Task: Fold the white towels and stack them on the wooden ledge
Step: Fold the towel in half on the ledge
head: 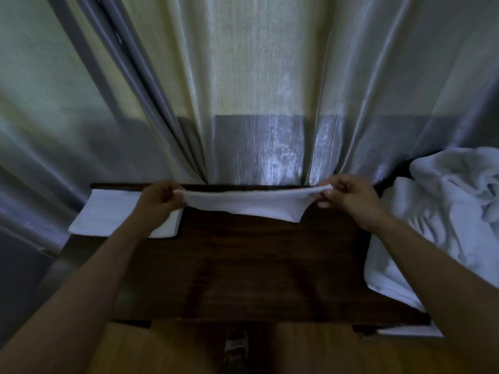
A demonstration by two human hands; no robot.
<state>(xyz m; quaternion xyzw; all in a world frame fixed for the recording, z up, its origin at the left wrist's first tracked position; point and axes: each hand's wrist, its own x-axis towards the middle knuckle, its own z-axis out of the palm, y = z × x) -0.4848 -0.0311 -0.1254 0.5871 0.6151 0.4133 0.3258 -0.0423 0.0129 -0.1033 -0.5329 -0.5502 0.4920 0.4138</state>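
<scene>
Both hands, left hand and right hand, pinch a folded white towel stretched above the wooden ledge; no writing shows, and the crumpled pile at right is cut off, perhaps more towels.

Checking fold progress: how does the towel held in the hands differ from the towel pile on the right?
The held towel is stretched flat between the left hand and right hand, above the wooden ledge; the pile lies on it. The held towel looks smooth and partly folded; the pile is crumpled and bulkier. Both are white.
</scene>
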